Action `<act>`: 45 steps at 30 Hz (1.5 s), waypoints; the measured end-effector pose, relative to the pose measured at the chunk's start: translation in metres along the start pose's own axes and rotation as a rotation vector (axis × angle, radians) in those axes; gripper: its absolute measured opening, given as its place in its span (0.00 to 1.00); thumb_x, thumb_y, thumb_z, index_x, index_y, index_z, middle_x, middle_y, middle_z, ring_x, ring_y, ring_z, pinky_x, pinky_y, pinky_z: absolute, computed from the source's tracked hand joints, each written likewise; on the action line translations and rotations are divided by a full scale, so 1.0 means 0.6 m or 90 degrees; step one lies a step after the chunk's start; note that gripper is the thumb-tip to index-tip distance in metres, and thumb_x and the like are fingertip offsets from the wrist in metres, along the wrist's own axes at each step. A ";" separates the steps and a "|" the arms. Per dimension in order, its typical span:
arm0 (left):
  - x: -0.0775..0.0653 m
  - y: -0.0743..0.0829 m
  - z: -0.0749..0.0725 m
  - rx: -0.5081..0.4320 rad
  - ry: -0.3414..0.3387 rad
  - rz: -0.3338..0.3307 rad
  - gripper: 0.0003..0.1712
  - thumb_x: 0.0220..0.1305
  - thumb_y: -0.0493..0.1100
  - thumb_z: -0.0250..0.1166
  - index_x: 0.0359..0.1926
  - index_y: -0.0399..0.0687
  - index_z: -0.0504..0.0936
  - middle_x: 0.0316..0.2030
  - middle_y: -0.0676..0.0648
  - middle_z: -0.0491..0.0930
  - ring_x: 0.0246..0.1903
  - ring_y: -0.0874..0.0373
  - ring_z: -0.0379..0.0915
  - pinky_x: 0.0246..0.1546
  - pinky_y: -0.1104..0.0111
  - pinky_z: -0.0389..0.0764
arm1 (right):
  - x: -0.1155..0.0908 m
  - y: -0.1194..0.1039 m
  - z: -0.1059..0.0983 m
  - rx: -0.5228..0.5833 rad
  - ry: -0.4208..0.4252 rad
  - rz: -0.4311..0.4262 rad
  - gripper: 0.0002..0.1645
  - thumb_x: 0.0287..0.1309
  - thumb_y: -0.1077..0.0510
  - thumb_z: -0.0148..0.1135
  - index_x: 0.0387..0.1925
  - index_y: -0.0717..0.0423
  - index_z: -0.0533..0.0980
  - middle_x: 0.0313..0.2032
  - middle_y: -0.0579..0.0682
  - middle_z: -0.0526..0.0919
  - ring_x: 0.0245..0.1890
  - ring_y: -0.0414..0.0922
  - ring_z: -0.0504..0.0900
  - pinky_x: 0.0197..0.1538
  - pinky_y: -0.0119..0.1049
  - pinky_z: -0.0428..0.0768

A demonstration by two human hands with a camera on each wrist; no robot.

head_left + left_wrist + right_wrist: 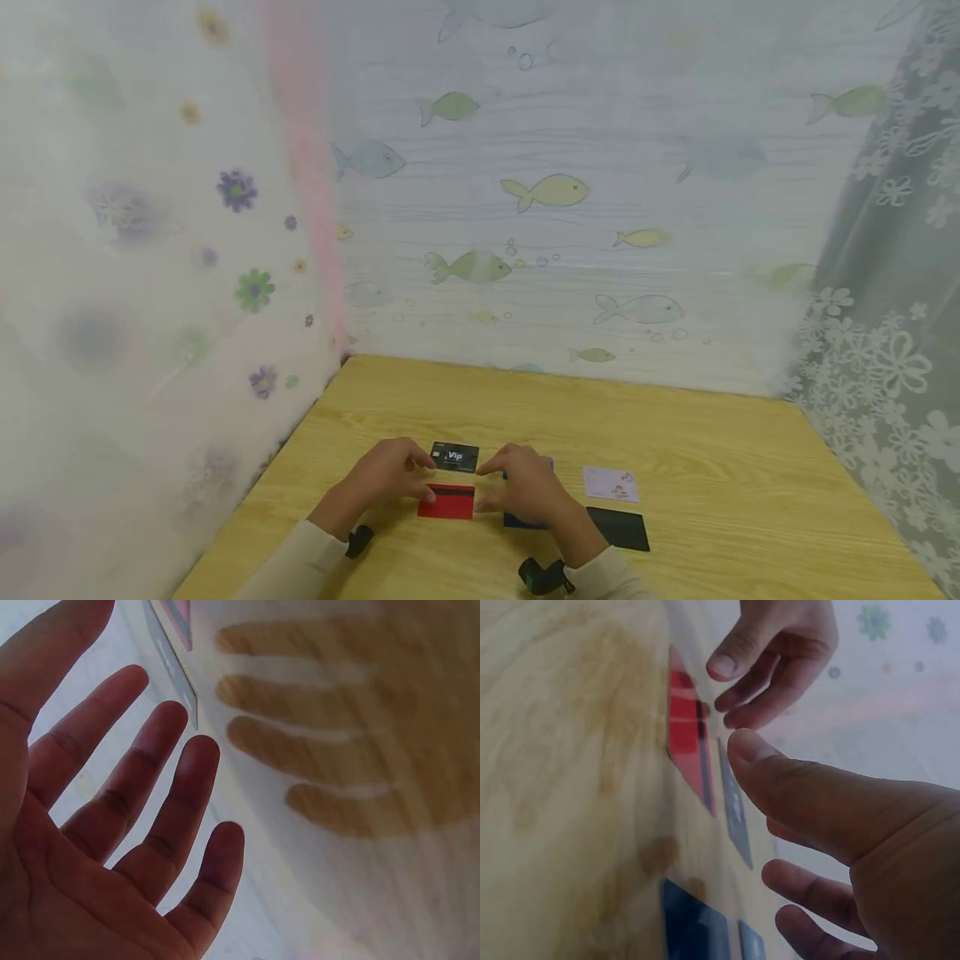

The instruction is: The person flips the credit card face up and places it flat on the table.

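My left hand hovers at the left of two cards, a black card marked "Vip" and, in front of it, a red card with a dark stripe. Across from it is my right hand, its thumb and fingers pointing at the same two cards. In the left wrist view the left fingers are spread and the palm holds nothing. The right wrist view shows the right thumb and fingers apart, above the table. Partly covered by the right hand in the head view are two blue cards, one dark blue.
On the right lie a pale pink card and a black card on the wood-grain table. Black straps with small devices sit at the wrists. A curtain with printed fish hangs behind the table's far edge.
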State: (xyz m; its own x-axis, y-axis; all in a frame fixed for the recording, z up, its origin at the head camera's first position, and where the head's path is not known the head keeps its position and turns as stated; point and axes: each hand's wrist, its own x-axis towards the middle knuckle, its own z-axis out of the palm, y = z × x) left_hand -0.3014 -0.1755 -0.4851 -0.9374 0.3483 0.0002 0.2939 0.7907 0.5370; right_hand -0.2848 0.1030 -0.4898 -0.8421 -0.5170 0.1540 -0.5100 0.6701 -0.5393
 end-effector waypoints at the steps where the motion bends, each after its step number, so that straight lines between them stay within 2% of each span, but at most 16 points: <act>1: -0.002 -0.002 0.000 0.000 -0.003 0.002 0.25 0.42 0.58 0.86 0.43 0.59 0.92 0.43 0.57 0.85 0.41 0.59 0.76 0.44 0.57 0.80 | 0.000 -0.002 0.004 -0.012 -0.004 0.003 0.29 0.49 0.35 0.79 0.52 0.41 0.88 0.49 0.44 0.84 0.49 0.48 0.80 0.50 0.52 0.79; 4: -0.007 -0.004 0.001 0.004 -0.009 0.016 0.26 0.41 0.57 0.87 0.43 0.57 0.91 0.43 0.57 0.85 0.42 0.59 0.76 0.46 0.57 0.79 | 0.000 -0.008 0.011 -0.023 -0.014 0.015 0.31 0.47 0.33 0.80 0.52 0.41 0.88 0.49 0.42 0.84 0.46 0.44 0.80 0.47 0.48 0.78; 9: -0.012 -0.003 0.000 -0.010 -0.035 0.033 0.28 0.40 0.55 0.88 0.43 0.53 0.91 0.41 0.55 0.82 0.41 0.58 0.74 0.47 0.57 0.78 | 0.003 -0.015 0.020 -0.027 -0.035 0.042 0.30 0.45 0.35 0.82 0.51 0.38 0.88 0.44 0.39 0.83 0.43 0.39 0.78 0.49 0.51 0.76; 15: -0.014 -0.006 0.004 -0.010 -0.044 0.036 0.25 0.40 0.52 0.88 0.41 0.54 0.91 0.39 0.54 0.80 0.41 0.57 0.74 0.47 0.56 0.78 | 0.004 -0.023 0.029 -0.027 -0.057 0.078 0.29 0.41 0.35 0.84 0.48 0.36 0.88 0.42 0.37 0.81 0.44 0.39 0.76 0.51 0.51 0.75; 21: -0.014 -0.003 0.000 -0.013 -0.046 0.015 0.22 0.40 0.48 0.88 0.37 0.54 0.89 0.36 0.54 0.79 0.38 0.57 0.72 0.46 0.57 0.77 | 0.005 -0.029 0.032 -0.036 -0.053 0.067 0.30 0.40 0.38 0.85 0.47 0.40 0.87 0.43 0.39 0.81 0.43 0.39 0.77 0.49 0.51 0.76; 28: -0.011 0.004 -0.004 -0.005 -0.067 0.019 0.21 0.41 0.46 0.88 0.35 0.54 0.85 0.39 0.50 0.75 0.39 0.55 0.69 0.45 0.58 0.74 | 0.010 -0.036 0.033 -0.034 -0.075 0.100 0.30 0.41 0.40 0.85 0.47 0.41 0.85 0.46 0.41 0.80 0.45 0.41 0.78 0.55 0.58 0.75; 39: -0.005 -0.010 -0.002 -0.026 -0.092 0.059 0.19 0.44 0.46 0.87 0.33 0.55 0.84 0.40 0.50 0.73 0.39 0.55 0.68 0.43 0.60 0.72 | 0.016 -0.046 0.026 -0.025 -0.110 0.130 0.28 0.41 0.41 0.85 0.43 0.42 0.80 0.42 0.40 0.77 0.41 0.40 0.74 0.51 0.50 0.76; 45: -0.005 -0.033 -0.001 -0.069 -0.108 0.049 0.22 0.46 0.53 0.85 0.41 0.63 0.84 0.43 0.53 0.74 0.43 0.56 0.69 0.49 0.59 0.73 | 0.019 -0.046 0.029 -0.012 -0.104 0.133 0.27 0.41 0.43 0.85 0.41 0.43 0.81 0.40 0.39 0.78 0.38 0.39 0.74 0.44 0.44 0.77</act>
State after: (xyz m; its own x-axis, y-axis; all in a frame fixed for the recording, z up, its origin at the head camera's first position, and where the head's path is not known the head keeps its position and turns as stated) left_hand -0.3042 -0.1923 -0.4953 -0.8653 0.4927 -0.0922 0.3332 0.7026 0.6287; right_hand -0.2772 0.0697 -0.4874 -0.8906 -0.4445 -0.0961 -0.3323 0.7804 -0.5297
